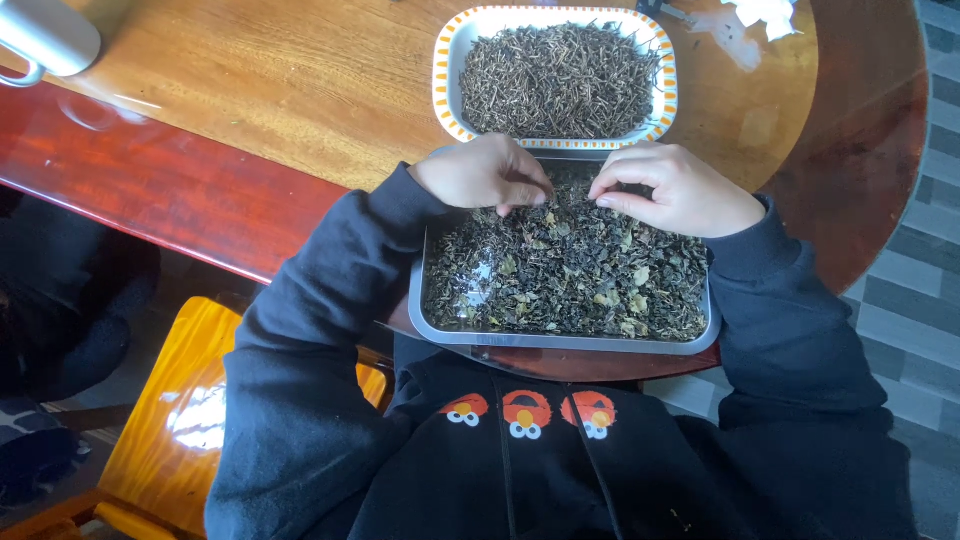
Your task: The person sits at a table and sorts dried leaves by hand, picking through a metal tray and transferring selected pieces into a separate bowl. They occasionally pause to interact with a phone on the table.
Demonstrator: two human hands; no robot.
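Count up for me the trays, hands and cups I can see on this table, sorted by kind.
Trays: 2, a metal tray of mixed dried leaves and a white tray with an orange-patterned rim of sorted stems.
Hands: 2, the left hand and right hand, both picking in the metal tray.
Cups: 1, a metal mug.
Total: 5

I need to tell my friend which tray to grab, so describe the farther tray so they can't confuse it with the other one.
On the round wooden table, look past the metal tray under the hands. The white tray has an orange-dashed rim and holds finer, darker, stick-like bits, not mixed leaves.
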